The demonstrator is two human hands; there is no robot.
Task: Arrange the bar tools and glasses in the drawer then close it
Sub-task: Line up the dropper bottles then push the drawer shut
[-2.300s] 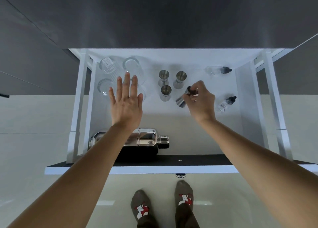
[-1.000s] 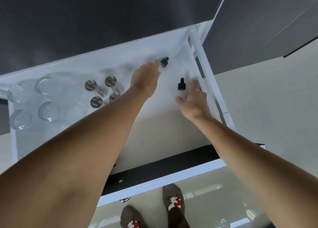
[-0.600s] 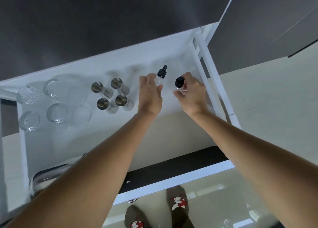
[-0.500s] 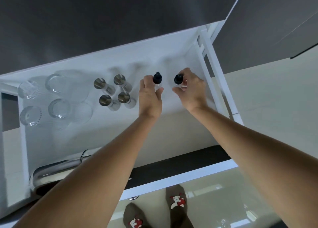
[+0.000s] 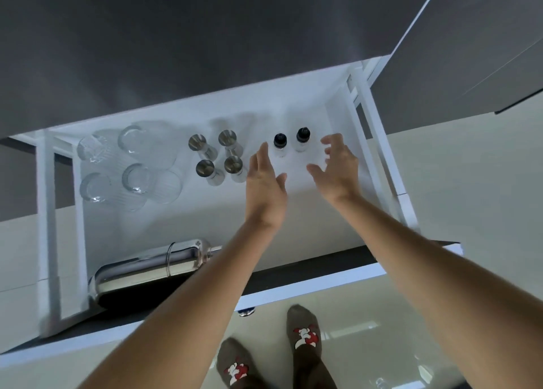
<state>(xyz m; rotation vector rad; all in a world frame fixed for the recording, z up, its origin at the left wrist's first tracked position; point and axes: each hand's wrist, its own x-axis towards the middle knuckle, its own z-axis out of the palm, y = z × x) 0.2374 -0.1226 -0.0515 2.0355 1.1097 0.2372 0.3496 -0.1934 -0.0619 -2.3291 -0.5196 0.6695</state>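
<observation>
A: How are the hands seen?
B: The left hand point(image 5: 266, 180) is held flat with its fingers spread apart. Nothing is held in it. The right hand point(image 5: 338, 168) is also spread wide, with the fingers curled a little. Nothing is gripped by it either. Both hands are kept above the white drawer point(image 5: 205, 115), just in front of the 2 dropper bottles.

A: Where are the bottles placed?
B: The left dropper bottle point(image 5: 280, 143) and the right dropper bottle point(image 5: 302, 138) are stood upright, side by side, near the back of the drawer. Black caps are seen on top of both. No hand is touching them.

A: What else is kept in the drawer?
B: 4 metal jiggers point(image 5: 219, 156) are stood in a square to the left of the bottles. Further left, 4 clear glasses point(image 5: 129, 162) are set close together. A shiny shaker point(image 5: 152, 268) is laid on its side at the front left, partly hidden by the left arm. The drawer is pulled open.

A: And below it?
B: 2 feet in brown socks point(image 5: 270, 356) are seen on the pale floor point(image 5: 470, 183).
</observation>
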